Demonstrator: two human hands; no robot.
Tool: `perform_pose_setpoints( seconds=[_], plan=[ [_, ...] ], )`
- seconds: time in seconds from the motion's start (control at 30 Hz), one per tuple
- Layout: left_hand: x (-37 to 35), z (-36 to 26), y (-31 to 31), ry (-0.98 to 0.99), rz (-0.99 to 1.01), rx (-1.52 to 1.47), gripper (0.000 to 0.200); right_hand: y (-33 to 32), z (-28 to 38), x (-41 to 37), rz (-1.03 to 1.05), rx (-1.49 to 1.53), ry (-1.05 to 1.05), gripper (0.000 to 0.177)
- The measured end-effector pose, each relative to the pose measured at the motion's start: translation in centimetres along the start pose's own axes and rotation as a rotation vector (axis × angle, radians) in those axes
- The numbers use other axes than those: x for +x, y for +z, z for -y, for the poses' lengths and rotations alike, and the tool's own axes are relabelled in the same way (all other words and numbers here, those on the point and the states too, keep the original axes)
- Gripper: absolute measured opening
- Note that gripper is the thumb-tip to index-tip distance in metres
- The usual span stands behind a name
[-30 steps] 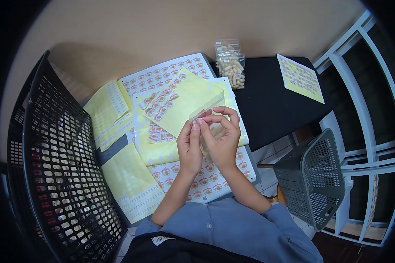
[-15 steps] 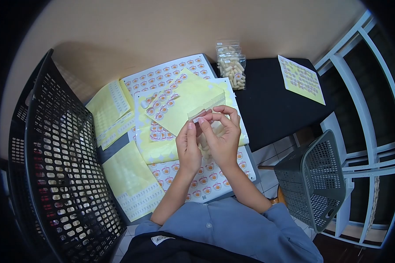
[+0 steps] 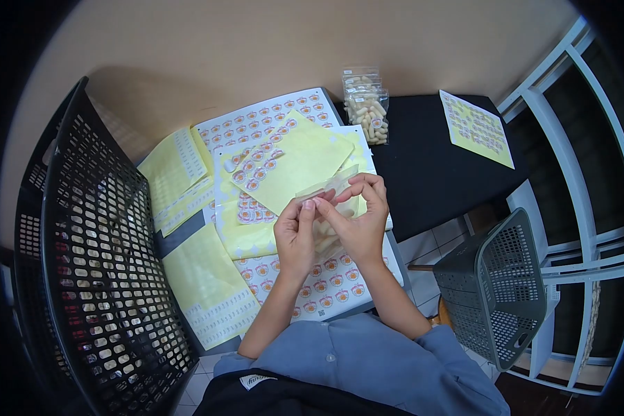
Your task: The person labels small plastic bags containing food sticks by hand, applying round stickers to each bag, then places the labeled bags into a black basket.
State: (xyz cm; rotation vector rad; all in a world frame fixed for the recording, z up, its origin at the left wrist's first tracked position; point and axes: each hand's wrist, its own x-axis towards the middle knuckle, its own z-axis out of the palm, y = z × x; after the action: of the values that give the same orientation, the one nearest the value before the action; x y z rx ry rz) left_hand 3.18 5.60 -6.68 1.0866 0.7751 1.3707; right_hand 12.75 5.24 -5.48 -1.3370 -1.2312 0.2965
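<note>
Both hands meet over the sticker sheets, around a clear plastic bag of pale capsules (image 3: 325, 243). My left hand (image 3: 295, 239) is closed on the bag's top edge, its thumb on the front. Closed beside it, my right hand (image 3: 365, 225) has thumb and index finger pressed at that same edge. The capsules show below and between the hands; the fingers cover much of the bag. A yellow backing sheet (image 3: 305, 156) with round logo stickers at its left side lies just beyond.
Filled capsule bags (image 3: 366, 114) stand on a black table (image 3: 423, 180), with another sticker sheet (image 3: 477, 128) to their right. A tall black perforated crate (image 3: 111, 263) flanks the left side. Label sheets (image 3: 211, 284) lie beside it. At right is a grey basket (image 3: 492, 284).
The bag's top edge has tilted and folded towards my fingers. My right fingertips have drawn in over the small white label seen earlier, which is now mostly hidden.
</note>
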Motion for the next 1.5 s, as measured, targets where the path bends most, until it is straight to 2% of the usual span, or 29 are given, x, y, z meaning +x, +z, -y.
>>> perform_pose_setpoints(
  seconds=[0.07, 0.13, 0.17, 0.23, 0.27, 0.3, 0.33, 0.37, 0.43, 0.53, 0.57, 0.7, 0.77, 1.17, 1.4, 1.5],
  plan=[
    [0.0, -0.2, -0.9, -0.055, -0.062, -0.046, 0.027, -0.1, -0.1, 0.3, -0.002, 0.025, -0.002, 0.018],
    [0.5, -0.4, -2.7, -0.138, -0.168, -0.107, 0.026, 0.0, -0.5, 0.9, -0.018, 0.093, 0.103, 0.013],
    [0.8, -0.4, -3.7, -0.135, -0.172, -0.106, 0.026, 0.4, -1.3, 1.5, -0.014, 0.097, 0.102, 0.013],
    [1.4, -0.4, -5.9, -0.293, -0.207, -0.152, 0.023, 2.0, -3.8, 3.0, 0.083, 0.332, 0.148, 0.008],
    [1.7, 0.2, -7.0, -0.313, -0.161, -0.159, 0.021, 2.8, -4.4, 3.7, 0.087, 0.335, 0.148, 0.008],
    [1.8, 0.8, -7.3, -0.309, -0.165, -0.159, 0.021, 3.8, -4.7, 4.5, 0.219, 0.237, 0.131, 0.009],
    [1.9, 1.2, -7.5, -0.389, -0.184, -0.207, 0.021, 4.8, -5.1, 5.2, 0.349, 0.138, 0.111, 0.013],
    [2.0, 1.8, -7.8, -0.469, -0.203, -0.254, 0.022, 5.7, -5.9, 5.7, 0.352, 0.141, 0.107, 0.013],
    [2.0, 3.0, -8.8, -0.488, -0.195, -0.246, 0.03, 7.6, -7.5, 6.6, 0.595, -0.079, -0.126, 0.02],
    [2.0, 2.3, -8.2, -0.594, -0.169, -0.401, 0.034, 9.6, -8.8, 7.4, 0.663, -0.213, -0.219, 0.02],
    [2.0, 2.1, -8.0, -0.591, -0.173, -0.402, 0.034, 10.0, -8.9, 7.6, 0.677, -0.291, -0.282, 0.019],
    [2.1, 1.8, -7.9, -0.604, -0.199, -0.44, 0.028, 10.8, -9.4, 8.0, 0.742, -0.313, -0.31, 0.014],
    [2.1, 2.2, -8.0, -0.615, -0.202, -0.46, 0.028, 10.9, -9.3, 8.2, 0.699, -0.305, -0.293, 0.009],
    [2.0, 2.1, -7.6, -0.587, -0.201, -0.416, 0.028, 11.2, -7.6, 9.6, 0.779, -0.493, -0.246, 0.016],
    [1.9, 2.3, -7.6, -0.556, -0.173, -0.403, 0.027, 11.2, -8.0, 9.9, 0.762, -0.493, -0.229, 0.016],
    [1.9, 2.5, -7.6, -0.534, -0.171, -0.394, 0.026, 11.2, -8.3, 10.4, 0.798, -0.452, -0.152, 0.017]
  ],
)
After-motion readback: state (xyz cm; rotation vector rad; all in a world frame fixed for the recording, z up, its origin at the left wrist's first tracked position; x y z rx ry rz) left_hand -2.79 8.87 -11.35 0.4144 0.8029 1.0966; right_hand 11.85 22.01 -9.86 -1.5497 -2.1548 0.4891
